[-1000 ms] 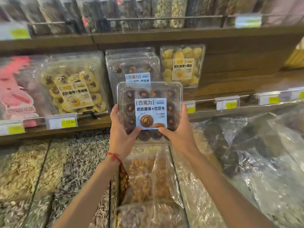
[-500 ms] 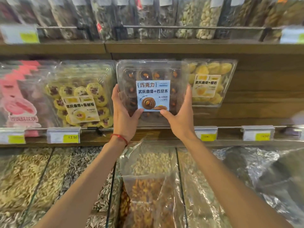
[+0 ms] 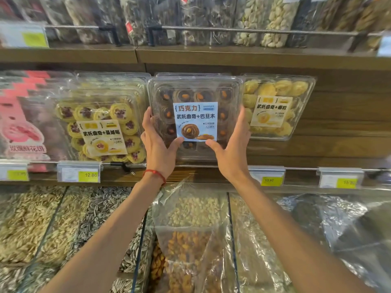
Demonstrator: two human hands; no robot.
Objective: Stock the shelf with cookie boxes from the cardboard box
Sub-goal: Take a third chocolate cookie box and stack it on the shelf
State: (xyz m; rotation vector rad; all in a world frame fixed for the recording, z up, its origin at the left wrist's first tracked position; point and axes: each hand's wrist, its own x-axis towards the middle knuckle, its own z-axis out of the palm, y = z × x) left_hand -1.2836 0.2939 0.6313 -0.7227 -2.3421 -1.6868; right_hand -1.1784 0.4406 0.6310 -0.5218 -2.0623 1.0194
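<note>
— What's in the clear cookie box (image 3: 195, 117)?
— Dark chocolate cookies with almond centres, under a blue label. The left hand (image 3: 157, 142) and right hand (image 3: 230, 149) grasp its sides, holding it upright at the wooden shelf (image 3: 330, 149), between two boxes of yellow cookies.
— Below?
— Open bins of seeds and nuts (image 3: 53, 225) — some under plastic.

A chocolate cookie box (image 3: 195, 115) stands upright on the shelf (image 3: 317, 144), in front of another like it, between a berry cookie box (image 3: 101, 123) on its left and a third box (image 3: 277, 106) on its right. Below the shelf lie bins of seeds (image 3: 63, 218).
</note>
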